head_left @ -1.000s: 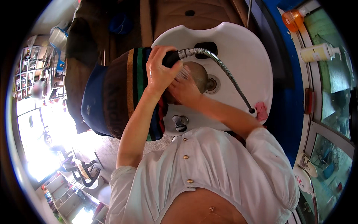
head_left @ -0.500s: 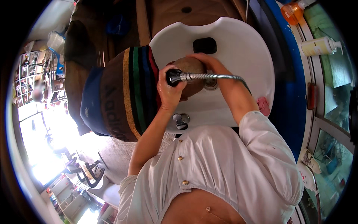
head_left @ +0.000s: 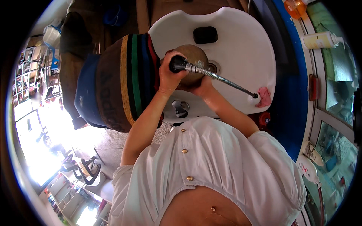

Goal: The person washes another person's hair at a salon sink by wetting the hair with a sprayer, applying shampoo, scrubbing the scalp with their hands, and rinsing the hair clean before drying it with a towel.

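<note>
My left hand (head_left: pixel 169 78) is closed round a black shower head (head_left: pixel 177 64), held right against a person's close-cropped head (head_left: pixel 195 54). That head is bent down over a white wash basin (head_left: pixel 249 41). From the shower head a metal hose (head_left: pixel 224 80) runs to a fitting at the basin's near right rim. Against the near side of the head rests my right hand (head_left: pixel 203 86); its fingers are hidden beneath the head. The person's brown top (head_left: pixel 109 84) has coloured stripes and reaches in from the left.
A tap lever (head_left: pixel 181 108) stands at the basin's near rim. On the right rim lies a pink cloth (head_left: pixel 264 97). A black pad (head_left: pixel 205 35) and the drain (head_left: pixel 214 67) show in the bowl. Pump bottles (head_left: pixel 320 40) line the right-hand ledge.
My right hand has moved from the far side of the head to its near side. The hose now slants down to the right rim, and the view has shifted slightly.
</note>
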The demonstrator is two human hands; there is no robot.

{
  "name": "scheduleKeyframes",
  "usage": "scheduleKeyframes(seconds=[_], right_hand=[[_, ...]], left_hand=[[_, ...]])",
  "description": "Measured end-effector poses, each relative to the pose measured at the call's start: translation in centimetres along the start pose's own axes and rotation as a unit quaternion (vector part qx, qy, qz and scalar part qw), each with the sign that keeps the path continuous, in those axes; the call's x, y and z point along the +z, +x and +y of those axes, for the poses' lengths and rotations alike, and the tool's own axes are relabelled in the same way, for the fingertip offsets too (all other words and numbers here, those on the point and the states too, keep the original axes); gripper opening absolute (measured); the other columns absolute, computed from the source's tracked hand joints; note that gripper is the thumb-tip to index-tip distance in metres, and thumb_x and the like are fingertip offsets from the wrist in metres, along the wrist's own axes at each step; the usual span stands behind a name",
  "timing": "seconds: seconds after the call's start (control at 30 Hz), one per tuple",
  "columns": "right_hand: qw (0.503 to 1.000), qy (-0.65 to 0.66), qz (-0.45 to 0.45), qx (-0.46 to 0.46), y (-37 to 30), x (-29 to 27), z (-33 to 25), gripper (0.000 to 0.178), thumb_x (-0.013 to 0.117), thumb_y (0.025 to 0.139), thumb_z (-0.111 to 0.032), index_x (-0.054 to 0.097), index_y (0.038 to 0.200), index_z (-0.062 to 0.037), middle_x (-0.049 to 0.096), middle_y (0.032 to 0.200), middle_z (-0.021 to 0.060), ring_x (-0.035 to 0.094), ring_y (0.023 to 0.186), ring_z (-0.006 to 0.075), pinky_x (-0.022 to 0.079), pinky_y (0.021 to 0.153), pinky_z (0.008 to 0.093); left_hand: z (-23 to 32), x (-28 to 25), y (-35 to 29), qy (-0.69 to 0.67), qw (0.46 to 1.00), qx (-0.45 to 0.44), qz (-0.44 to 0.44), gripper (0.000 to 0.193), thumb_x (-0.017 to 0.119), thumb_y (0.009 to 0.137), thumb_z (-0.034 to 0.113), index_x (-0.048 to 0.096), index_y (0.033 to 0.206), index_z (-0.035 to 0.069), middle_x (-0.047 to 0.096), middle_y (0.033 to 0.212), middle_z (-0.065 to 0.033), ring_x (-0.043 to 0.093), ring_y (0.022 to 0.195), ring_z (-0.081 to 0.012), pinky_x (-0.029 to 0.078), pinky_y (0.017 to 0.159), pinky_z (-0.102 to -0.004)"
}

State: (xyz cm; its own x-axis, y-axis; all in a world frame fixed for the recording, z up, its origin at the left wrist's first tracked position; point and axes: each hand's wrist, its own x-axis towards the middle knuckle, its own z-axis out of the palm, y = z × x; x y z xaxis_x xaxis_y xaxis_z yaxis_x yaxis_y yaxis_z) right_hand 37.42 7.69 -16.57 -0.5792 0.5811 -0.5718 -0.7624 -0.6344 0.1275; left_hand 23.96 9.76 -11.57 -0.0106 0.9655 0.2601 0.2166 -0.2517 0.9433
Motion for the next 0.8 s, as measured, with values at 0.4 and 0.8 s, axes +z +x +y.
scheduleKeyframes(seconds=[0.4,0.8], right_hand=[[0.995,-0.001,-0.002,-0.102,1.7,-1.5,2.0,0.073,0.029,0.092,-0.057,0.024,0.143,-0.0053,0.030,0.144,0.0145,0.032,0.132,0.0329,0.025,0.110,0.0481],[0.417,-0.690,0.103,-0.582,0.4,-1.1,1.1,0.049,0.050,0.089,-0.010,0.036,0.136,-0.0022,0.032,0.144,0.0182,0.030,0.133,0.0374,0.027,0.106,0.0440]], left_hand=[[1.1,-1.3,-0.6,0.104,0.994,0.008,-0.036,0.047,0.072,0.055,0.002,0.056,0.099,0.008,0.063,0.093,-0.0061,0.062,0.091,-0.0255,0.048,0.084,-0.0316],[1.4,0.3,0.6,-0.039,0.997,-0.016,0.064,0.039,0.066,0.070,-0.008,0.052,0.104,0.005,0.062,0.095,-0.0059,0.061,0.094,-0.0165,0.047,0.085,-0.0277]])
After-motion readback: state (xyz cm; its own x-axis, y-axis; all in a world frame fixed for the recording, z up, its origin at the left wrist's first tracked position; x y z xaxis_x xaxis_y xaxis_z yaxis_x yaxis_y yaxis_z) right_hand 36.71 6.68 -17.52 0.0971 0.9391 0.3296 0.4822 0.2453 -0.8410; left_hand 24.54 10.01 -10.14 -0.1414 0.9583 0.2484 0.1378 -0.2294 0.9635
